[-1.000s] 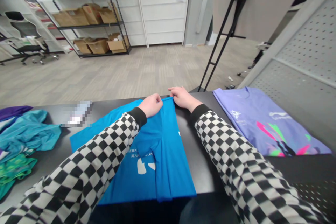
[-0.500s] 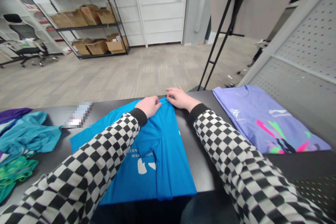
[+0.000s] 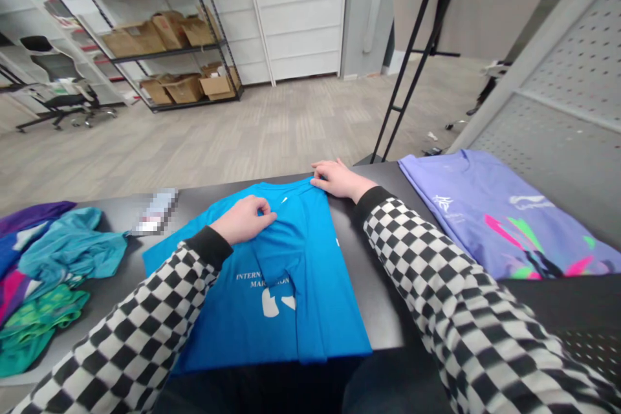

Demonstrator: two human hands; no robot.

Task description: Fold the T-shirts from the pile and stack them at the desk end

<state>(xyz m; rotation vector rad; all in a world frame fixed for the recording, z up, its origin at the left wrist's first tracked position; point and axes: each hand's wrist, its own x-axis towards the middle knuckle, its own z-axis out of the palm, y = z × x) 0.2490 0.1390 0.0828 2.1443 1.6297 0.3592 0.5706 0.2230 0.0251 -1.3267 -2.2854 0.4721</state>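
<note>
Bright blue cotton T-shirt (image 3: 310, 284) lies partly folded on the matte black table (image 3: 369, 297) at lower centre; left hand (image 3: 242, 220) curls on its chest near the collar, right hand (image 3: 339, 180) rests at its far edge, apparently to steady it; whether either truly grips, I cannot tell.

Black-and-white checkerboard sleeves (image 3: 136, 317) (quite loud) cross a bright blue T-shirt (image 3: 320, 297) with white print. At right, a lavender T-shirt (image 3: 485, 200) shows pink and green streaks, on a black tabletop (image 3: 369, 291).
</note>
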